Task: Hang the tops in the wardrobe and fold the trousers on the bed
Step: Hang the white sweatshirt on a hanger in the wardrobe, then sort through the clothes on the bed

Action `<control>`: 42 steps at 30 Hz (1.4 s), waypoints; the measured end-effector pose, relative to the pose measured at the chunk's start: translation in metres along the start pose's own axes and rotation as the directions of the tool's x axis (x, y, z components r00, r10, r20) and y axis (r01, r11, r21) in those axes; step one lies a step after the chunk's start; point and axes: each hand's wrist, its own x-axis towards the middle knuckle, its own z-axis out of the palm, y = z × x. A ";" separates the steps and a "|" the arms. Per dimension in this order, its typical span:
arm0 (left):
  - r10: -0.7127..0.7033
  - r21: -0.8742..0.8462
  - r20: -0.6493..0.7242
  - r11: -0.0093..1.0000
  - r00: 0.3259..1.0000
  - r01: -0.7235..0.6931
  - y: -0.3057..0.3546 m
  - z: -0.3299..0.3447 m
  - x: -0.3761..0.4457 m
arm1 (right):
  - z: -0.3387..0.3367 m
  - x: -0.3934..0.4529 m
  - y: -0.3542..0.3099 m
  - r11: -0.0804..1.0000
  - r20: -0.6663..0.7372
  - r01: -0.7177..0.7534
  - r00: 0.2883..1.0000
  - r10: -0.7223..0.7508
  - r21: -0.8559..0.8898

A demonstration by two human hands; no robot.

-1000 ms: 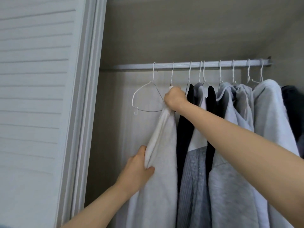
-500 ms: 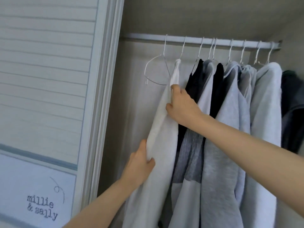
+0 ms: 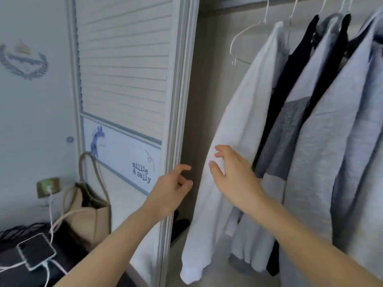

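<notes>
A white top [image 3: 238, 125] hangs leftmost of the clothes on the wardrobe rail, its sleeve trailing down. My right hand [image 3: 234, 179] hovers in front of its lower half with fingers spread and relaxed, holding nothing. My left hand [image 3: 172, 187] is just left of the top, by the door frame, fingers loosely curled and empty. Black and grey tops [image 3: 323, 104] hang to the right on white wire hangers. An empty wire hanger [image 3: 244, 36] hangs to the left of the white top.
The white sliding wardrobe door [image 3: 124, 69] stands at left, its edge near my left hand. A beige tote bag [image 3: 87, 208] leans against it. A phone [image 3: 36, 250] on a charging cable lies on a dark surface at lower left.
Both hands have let go of the white top and dropped lower. My view has swung down and left, bringing the door, bag and phone into sight.
</notes>
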 end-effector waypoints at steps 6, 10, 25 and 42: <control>-0.176 0.078 -0.275 0.976 0.945 0.204 0.018 -0.005 -0.150 | 0.024 -0.094 -0.014 0.937 0.163 0.122 0.970 -0.183 0.327; -0.341 0.068 -0.509 0.899 0.790 0.432 0.037 0.004 -0.274 | 0.039 -0.170 -0.035 0.857 0.263 0.182 0.903 -0.340 0.483; -0.398 -0.313 -0.911 0.503 -0.105 0.805 0.163 0.062 -0.682 | 0.001 -0.479 -0.205 0.449 0.383 0.163 0.320 -0.866 0.879; -0.299 -0.855 -0.511 0.076 -0.806 0.514 0.343 0.253 -1.110 | -0.148 -0.924 -0.316 0.211 0.248 0.132 -0.429 -0.869 0.969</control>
